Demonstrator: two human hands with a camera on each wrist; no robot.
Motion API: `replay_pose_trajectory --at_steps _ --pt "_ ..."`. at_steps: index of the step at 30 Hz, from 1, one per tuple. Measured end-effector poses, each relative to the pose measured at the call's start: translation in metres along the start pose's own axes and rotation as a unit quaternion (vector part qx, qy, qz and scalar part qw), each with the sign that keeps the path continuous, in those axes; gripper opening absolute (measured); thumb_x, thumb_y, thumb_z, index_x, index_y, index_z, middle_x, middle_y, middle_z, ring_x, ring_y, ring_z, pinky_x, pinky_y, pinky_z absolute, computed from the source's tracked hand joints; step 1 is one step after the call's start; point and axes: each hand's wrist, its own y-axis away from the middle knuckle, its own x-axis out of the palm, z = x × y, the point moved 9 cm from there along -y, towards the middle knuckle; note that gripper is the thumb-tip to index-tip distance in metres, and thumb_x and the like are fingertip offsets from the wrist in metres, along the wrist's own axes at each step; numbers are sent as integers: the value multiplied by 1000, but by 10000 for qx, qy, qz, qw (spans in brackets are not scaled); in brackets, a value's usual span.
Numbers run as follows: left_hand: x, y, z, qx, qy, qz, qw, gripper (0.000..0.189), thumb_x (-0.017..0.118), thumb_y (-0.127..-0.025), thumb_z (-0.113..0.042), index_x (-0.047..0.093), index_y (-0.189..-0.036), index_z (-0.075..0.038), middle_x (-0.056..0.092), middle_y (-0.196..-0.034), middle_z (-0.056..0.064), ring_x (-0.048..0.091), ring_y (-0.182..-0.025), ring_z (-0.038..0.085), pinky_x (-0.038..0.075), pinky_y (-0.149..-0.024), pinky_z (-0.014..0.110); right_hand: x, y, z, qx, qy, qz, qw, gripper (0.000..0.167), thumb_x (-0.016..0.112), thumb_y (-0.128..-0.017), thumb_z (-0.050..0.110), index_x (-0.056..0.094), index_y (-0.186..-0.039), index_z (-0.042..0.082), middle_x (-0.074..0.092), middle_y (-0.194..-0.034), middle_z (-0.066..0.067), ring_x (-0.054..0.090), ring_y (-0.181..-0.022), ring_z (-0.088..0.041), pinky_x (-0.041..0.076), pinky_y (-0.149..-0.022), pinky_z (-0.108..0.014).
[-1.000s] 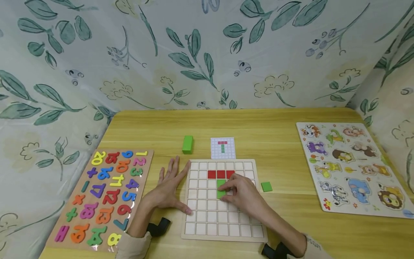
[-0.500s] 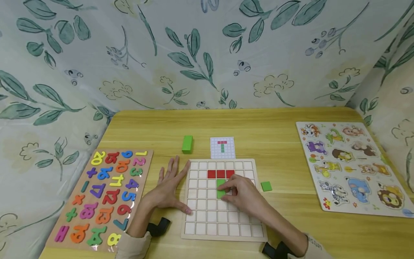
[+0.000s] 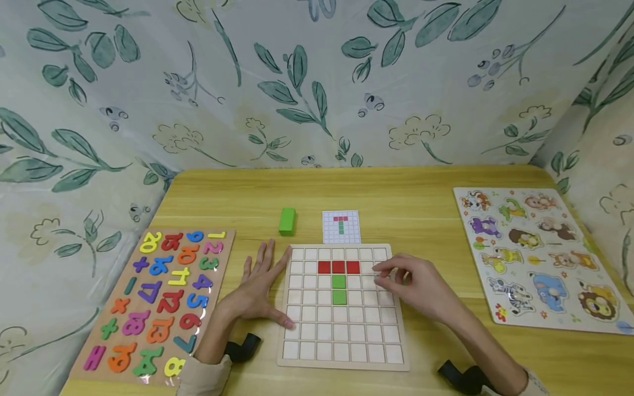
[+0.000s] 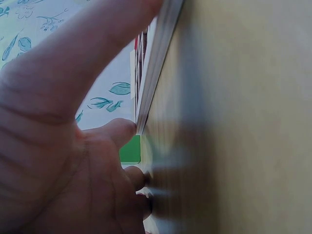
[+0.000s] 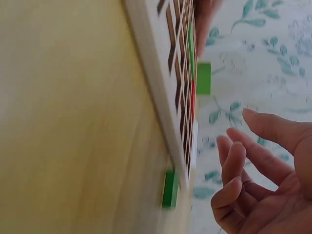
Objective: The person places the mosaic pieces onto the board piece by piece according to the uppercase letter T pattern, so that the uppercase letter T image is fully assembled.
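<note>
A wooden grid board (image 3: 343,364) lies in front of me. Three red tiles (image 3: 338,267) form a row in its cells, with two green tiles (image 3: 339,297) in a column under the middle one. My left hand (image 3: 255,291) is spread at the board's left edge, thumb and index finger touching the frame. Over the board's right edge hovers my right hand (image 3: 418,283), thumb and fingertips slightly apart, nothing visible between them. A loose green tile (image 5: 170,189) lies on the table beside the board in the right wrist view; the right hand hides it in the head view.
Beyond the board are a green block (image 3: 287,221) and a pattern card (image 3: 340,226) printed with a red and green T. A number puzzle (image 3: 163,302) lies left, an animal puzzle (image 3: 540,258) right. Patterned cloth (image 3: 317,82) hangs behind the table.
My right hand has let go of the lower green tile, which stays in its cell, and moved right to the board's edge. The left hand stays put.
</note>
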Motion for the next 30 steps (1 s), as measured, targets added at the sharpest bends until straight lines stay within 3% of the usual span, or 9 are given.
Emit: replay_pose_trajectory --at_steps 5,9,20,30 --pt "0 0 -1 2 -15 -13 10000 148 100 -58 -46 5 -168 -17 -25 -170 23 -25 -157 43 -18 -122 69 -32 12 -31 357 191 -292 9988 28 81 -91 23 77 -116 12 71 -99 -2 57 -73 -5 48 -57 -22" --pt "-1 0 -1 -1 -19 -8 10000 148 100 -58 -47 5 -168 -17 -25 -170 23 -25 -157 43 -18 -122 70 -43 21 -52 601 148 -186 9979 35 81 -90 22 73 -123 10 68 -100 -6 56 -72 -6 47 -57 -23" --pt "-1 0 -1 54 10 -39 10000 148 100 -59 -47 5 -168 -16 -25 -169 23 -25 -157 44 -18 -122 70 -30 24 -61 576 -397 385 9968 44 86 -84 17 72 -125 8 69 -118 -13 56 -76 -7 49 -61 -23" --pt "-1 0 -2 28 4 -16 10000 148 100 -59 -46 6 -168 -16 -25 -170 23 -25 -157 44 -18 -122 70 -23 22 -60 562 -262 404 9973 41 88 -82 15 75 -120 11 62 -108 -9 53 -73 -6 47 -60 -22"
